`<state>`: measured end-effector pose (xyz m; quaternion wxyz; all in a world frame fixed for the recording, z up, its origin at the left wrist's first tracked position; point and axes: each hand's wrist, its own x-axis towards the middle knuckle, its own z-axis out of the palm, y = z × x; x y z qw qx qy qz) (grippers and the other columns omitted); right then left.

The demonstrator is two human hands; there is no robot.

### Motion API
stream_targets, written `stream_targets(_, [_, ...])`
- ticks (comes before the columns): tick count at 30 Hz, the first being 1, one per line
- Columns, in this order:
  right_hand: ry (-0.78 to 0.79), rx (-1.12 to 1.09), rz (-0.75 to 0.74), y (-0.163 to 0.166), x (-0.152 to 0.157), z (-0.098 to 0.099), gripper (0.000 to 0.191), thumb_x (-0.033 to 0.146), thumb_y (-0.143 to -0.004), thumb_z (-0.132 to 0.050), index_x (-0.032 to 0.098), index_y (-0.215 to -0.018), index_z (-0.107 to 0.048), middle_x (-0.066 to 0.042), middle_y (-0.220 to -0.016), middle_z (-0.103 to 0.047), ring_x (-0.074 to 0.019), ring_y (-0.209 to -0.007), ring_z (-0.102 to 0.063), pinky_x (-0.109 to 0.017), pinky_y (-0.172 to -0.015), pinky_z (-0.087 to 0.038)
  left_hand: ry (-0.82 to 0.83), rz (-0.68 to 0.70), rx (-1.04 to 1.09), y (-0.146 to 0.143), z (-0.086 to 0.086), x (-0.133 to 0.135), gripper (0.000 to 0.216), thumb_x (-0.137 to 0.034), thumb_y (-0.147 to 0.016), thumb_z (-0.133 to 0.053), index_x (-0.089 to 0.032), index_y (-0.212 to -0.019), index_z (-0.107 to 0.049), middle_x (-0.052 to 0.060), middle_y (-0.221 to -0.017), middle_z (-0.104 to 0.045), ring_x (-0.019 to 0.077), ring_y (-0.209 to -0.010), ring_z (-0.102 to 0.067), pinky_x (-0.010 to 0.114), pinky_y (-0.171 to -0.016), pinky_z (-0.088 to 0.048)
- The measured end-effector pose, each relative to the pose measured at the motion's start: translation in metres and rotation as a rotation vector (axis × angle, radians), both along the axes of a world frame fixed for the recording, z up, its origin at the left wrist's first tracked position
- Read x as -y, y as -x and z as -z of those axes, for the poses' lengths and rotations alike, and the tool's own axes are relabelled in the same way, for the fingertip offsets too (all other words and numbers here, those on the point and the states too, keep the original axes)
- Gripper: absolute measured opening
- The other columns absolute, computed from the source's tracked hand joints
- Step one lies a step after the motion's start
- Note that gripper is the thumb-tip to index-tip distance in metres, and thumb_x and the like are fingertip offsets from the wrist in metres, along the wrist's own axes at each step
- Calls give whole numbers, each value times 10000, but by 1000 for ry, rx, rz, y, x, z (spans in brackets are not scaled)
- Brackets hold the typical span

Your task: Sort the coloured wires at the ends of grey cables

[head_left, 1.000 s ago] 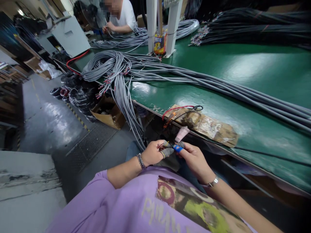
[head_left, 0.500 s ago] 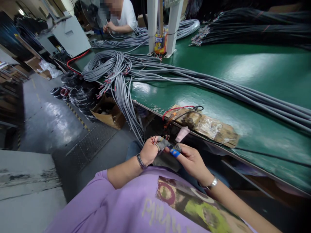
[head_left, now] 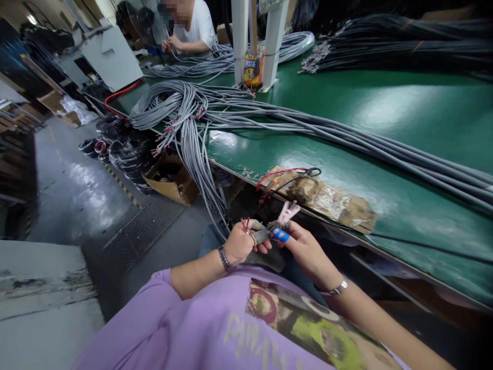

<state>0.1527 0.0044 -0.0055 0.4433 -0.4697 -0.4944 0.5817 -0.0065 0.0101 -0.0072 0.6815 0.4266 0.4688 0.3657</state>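
Grey-sheathed cable end (head_left: 260, 236) is pinched in the left hand (head_left: 239, 247) below the green bench (head_left: 385, 118), bared wires (head_left: 245, 224) fanned upward, seemingly to meet the pink-handled cutter (head_left: 287, 211) gripped in the right hand (head_left: 306, 251).

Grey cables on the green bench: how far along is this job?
Done: many cable ends hanging off the bench already show bared coloured wires. In hand: the left hand and right hand pinch one cable by its tip, wires fanned out. Left: hard to say; the long grey bundle shows no sign of which cables are finished.
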Motion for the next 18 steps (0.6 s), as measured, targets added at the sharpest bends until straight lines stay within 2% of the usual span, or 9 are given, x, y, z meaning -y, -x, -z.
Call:
stream_targets(6, [45,11,33,3,0,1,368,520,-682,-728,174,-739,-617,-18,-673,-618,-142,-602,-529,-285,-603,-455,-9,138,-91,0,-6,-1,375,-472,-660,-717,-137,-682,-549,15,-554,-620,88,-433,-553,170,-400,-322])
stream_targets(11, [-38,125,24,0,3,3,374,555,-708,-678,186,-727,-616,-25,-651,-625,-152,-587,-525,-287,-580,-456,33,272,-137,2,-12,-3,354,-440,-651,-723,-149,-642,-522,6,-519,-602,90,-406,-541,173,-385,-325])
stream_targets(14, [-75,150,36,-1,3,1,361,546,-714,-670,190,-715,-609,-19,-631,-612,-150,-578,-513,-285,-571,-454,26,193,-118,1,-13,-2,391,-473,-629,-732,-151,-623,-510,0,-503,-590,88,-394,-533,173,-379,-315])
stream_targets(18, [-75,119,14,0,4,0,323,501,-719,-677,187,-695,-606,-6,-622,-591,-141,-572,-492,-275,-564,-442,-4,-31,-12,0,-8,0,420,-536,-655,-685,-148,-653,-524,4,-528,-602,88,-413,-553,169,-376,-297])
